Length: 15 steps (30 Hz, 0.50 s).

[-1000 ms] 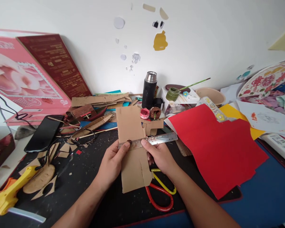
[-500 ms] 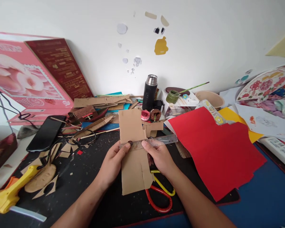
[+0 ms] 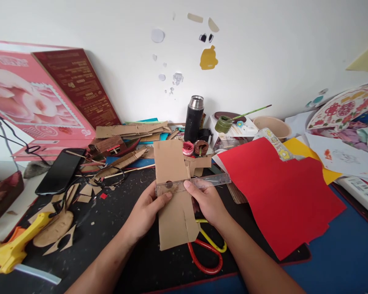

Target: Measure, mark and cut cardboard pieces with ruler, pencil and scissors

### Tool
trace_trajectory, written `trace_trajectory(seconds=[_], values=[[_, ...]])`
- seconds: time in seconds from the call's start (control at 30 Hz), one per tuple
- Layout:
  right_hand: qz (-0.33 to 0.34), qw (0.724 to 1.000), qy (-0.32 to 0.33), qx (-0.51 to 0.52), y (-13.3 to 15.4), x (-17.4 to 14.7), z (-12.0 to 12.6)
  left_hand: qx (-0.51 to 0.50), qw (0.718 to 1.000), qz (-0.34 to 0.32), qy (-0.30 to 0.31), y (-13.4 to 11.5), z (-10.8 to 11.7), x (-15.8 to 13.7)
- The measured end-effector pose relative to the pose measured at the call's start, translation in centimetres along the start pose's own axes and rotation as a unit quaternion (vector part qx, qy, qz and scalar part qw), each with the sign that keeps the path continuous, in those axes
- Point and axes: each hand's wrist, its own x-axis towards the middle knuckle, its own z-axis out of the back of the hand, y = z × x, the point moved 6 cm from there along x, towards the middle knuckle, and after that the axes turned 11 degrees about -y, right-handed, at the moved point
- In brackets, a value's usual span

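A long piece of brown cardboard (image 3: 174, 220) is held up over the black mat, with a clear ruler (image 3: 213, 179) lying across its middle. My left hand (image 3: 149, 208) grips the cardboard's left edge, its thumb on the front just below the ruler's end and its fingers hidden behind. On the right, my right hand (image 3: 207, 200) pinches ruler and cardboard together, thumb on the ruler, other fingers mostly out of sight. Below the cardboard, scissors (image 3: 207, 267) with one red and one yellow handle lie partly covered on the mat.
A yellow glue gun (image 3: 18, 247), cardboard scraps and a black phone (image 3: 59, 171) lie left. Red paper (image 3: 285, 196) spreads over the right side. A black flask (image 3: 194, 120), open paint pots (image 3: 188, 148) and a green jar (image 3: 223, 124) with a brush stand behind.
My left thumb has slid down off the ruler onto the cardboard, uncovering the dark round spot near the ruler's left end. My right hand keeps its hold.
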Motion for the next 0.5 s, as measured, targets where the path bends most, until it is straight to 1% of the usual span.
trace_trajectory(seconds=[0.27,0.5], values=[[-0.003,1.000,0.002,-0.003,0.00,0.00,-0.04,-0.001,1.000,0.002,0.002,0.10,0.06,0.01],[0.010,1.000,0.004,-0.002,0.11,0.06,-0.12,0.003,1.000,0.002,-0.014,-0.02,0.05,0.03]])
